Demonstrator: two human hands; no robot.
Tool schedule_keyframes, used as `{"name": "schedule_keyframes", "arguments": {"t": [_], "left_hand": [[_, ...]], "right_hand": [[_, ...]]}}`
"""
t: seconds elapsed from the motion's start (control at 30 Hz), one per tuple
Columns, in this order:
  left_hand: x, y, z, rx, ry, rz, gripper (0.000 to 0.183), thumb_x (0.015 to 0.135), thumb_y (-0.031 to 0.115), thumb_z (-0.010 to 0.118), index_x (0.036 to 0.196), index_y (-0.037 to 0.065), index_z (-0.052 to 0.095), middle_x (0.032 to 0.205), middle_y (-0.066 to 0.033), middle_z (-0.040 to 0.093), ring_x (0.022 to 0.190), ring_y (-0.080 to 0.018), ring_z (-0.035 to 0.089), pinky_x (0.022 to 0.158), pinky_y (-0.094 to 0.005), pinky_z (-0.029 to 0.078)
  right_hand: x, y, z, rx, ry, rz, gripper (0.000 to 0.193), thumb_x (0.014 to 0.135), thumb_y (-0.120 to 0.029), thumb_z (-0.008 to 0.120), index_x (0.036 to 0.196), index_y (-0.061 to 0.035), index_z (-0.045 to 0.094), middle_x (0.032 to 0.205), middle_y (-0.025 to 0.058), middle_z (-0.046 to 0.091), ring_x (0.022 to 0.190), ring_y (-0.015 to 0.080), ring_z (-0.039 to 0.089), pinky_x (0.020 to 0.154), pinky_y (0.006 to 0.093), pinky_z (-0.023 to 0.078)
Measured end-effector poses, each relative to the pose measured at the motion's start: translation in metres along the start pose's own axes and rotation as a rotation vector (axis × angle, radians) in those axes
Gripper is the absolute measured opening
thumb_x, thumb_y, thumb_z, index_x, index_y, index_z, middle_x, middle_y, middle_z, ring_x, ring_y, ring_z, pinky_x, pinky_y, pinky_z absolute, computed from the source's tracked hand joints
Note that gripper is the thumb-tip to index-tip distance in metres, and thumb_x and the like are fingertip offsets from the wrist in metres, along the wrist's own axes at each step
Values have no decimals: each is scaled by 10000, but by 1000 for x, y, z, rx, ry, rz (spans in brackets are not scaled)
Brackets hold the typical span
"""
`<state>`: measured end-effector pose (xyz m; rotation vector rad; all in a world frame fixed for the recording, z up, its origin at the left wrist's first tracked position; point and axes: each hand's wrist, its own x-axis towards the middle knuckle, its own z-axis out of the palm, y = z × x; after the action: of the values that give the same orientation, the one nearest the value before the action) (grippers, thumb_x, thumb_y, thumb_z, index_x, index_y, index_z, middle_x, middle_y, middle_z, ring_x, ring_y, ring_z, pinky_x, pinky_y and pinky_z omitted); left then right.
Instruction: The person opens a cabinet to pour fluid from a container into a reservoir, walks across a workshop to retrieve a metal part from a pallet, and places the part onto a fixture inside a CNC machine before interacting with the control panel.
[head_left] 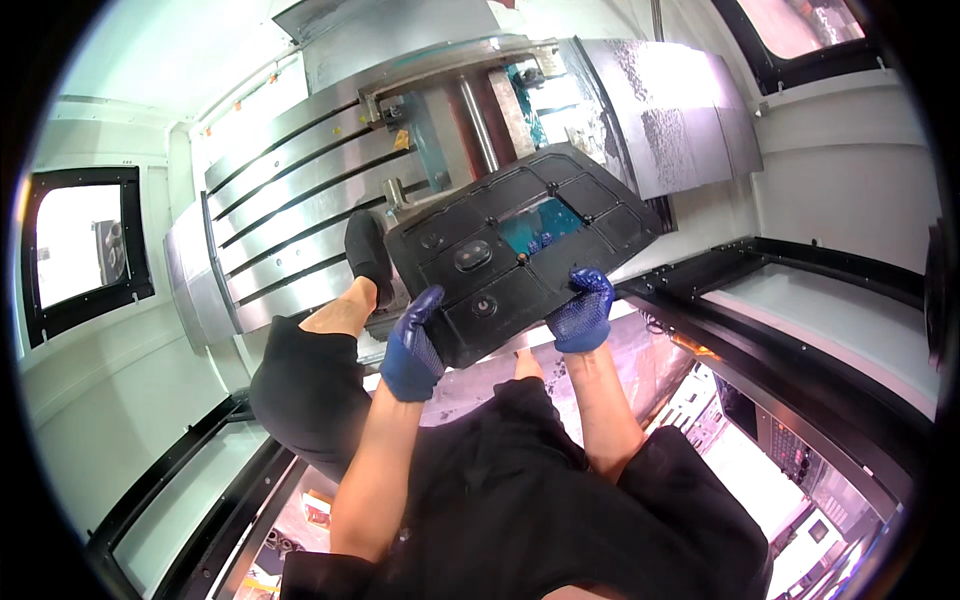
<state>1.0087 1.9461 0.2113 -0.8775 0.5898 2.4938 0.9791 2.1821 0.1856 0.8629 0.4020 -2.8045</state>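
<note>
A large flat black panel [445, 240], with raised ribs, round bosses and a rectangular opening, is held tilted in front of me. My left hand [412, 350], in a blue coated glove, grips its near left edge with the thumb on top. Farther right, my gloved right hand [582, 315] grips the near edge, thumb also on top. Both hands' other fingers are mostly hidden beneath the panel. Through the opening a blue-green surface [540, 225] shows. Under and beyond the panel lies a metal machine table [290, 190] with long slots.
My shod foot [368, 250] rests by the slotted table, left of the panel. A metal rod [478, 125] and sloping metal covers [670, 110] lie beyond. Black door rails [800, 370] run along the right. A keypad panel [788, 450] stands at the lower right, outside the enclosure.
</note>
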Motion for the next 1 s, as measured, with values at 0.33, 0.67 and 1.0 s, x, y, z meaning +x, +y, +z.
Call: {"name": "schedule_keyframes", "arguments": {"t": [0.33, 0.67, 1.0], "left_hand": [[37, -78, -123, 295, 554, 67, 589, 967, 484, 629, 1316, 10, 595, 1255, -84, 651, 1069, -191, 603, 965, -320, 466], [35, -77, -99, 365, 740, 140, 348, 972, 438, 648, 1096, 113, 675, 914, 25, 637, 832, -107, 524, 790, -285, 443], [51, -6, -8, 508, 747, 606, 387, 961, 267, 685, 1175, -53, 644, 1052, -61, 672, 926, -152, 609, 842, -284, 484]], "right_hand": [[14, 16, -205, -1388, -17, -321, 364, 734, -67, 700, 1090, -19, 641, 1089, 126, 687, 1007, 235, 661, 890, 380, 522], [95, -133, -51, -1689, 419, -170, 590, 907, -472, 671, 1205, 37, 645, 1057, 235, 705, 869, 345, 695, 822, 421, 519], [156, -132, -51, -1404, 519, -167, 335, 913, -286, 748, 962, 45, 725, 861, 60, 718, 719, 121, 608, 693, 274, 492]]}}
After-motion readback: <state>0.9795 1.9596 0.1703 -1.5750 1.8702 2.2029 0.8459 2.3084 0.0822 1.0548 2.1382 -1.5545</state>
